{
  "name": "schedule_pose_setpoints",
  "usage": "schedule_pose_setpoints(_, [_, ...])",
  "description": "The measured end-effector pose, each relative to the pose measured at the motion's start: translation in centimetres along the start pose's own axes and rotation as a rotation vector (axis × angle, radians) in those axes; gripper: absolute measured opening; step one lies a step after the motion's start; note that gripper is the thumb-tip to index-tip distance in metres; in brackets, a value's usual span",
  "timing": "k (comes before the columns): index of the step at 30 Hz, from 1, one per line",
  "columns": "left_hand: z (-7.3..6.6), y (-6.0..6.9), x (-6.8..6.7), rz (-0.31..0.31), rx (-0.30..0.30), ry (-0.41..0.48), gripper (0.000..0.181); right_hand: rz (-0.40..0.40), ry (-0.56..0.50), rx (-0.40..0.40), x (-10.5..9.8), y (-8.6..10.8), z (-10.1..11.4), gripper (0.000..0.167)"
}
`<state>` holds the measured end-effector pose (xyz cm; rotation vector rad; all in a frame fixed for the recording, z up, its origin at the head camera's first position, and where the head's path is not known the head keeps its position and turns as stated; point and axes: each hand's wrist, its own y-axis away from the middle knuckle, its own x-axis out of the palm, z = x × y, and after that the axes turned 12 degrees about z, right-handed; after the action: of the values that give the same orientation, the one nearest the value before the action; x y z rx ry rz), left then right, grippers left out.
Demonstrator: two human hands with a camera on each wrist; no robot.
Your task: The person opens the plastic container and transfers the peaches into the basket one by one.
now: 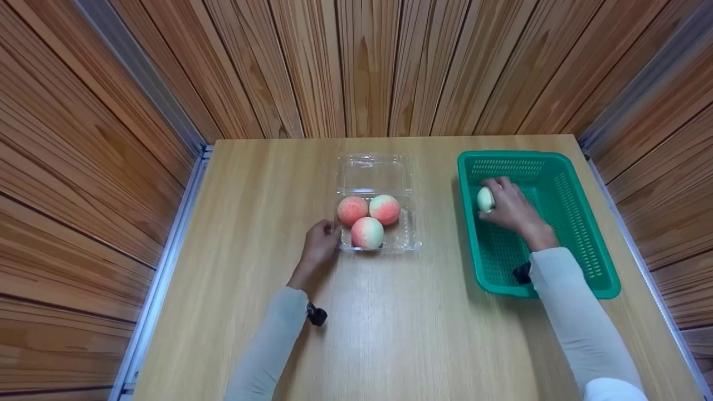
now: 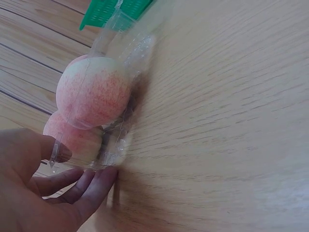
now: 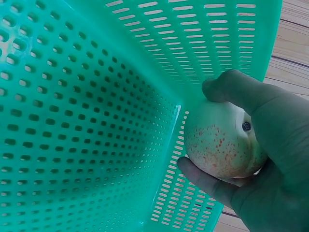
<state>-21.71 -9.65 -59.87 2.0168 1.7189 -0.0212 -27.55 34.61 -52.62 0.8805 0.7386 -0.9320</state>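
Head view: we see the right hand (image 1: 509, 209) gripping a pale peach (image 1: 486, 199) inside the green basket (image 1: 576, 223), three blushed peaches (image 1: 367, 233) in a clear container (image 1: 404, 234). Left wrist: our left hand (image 2: 29, 193) pinches the container's edge, one peach nearly hidden. Right wrist: our pale peach is red-speckled, dark-spotted, partly covered.

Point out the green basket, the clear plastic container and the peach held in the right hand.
Green basket (image 1: 551, 209): head view, on its bare floor.
Clear plastic container (image 1: 374, 176): head view, on its open lid.
Held peach (image 3: 219, 142): right wrist view, on its red-speckled side.
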Motion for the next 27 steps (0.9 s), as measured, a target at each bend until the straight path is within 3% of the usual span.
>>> schedule_pose_setpoints(27, [0.0,-0.2,0.0,-0.015,0.013,0.013,0.02,0.094,0.03,0.034,1.4,-0.6,-0.8,0.069])
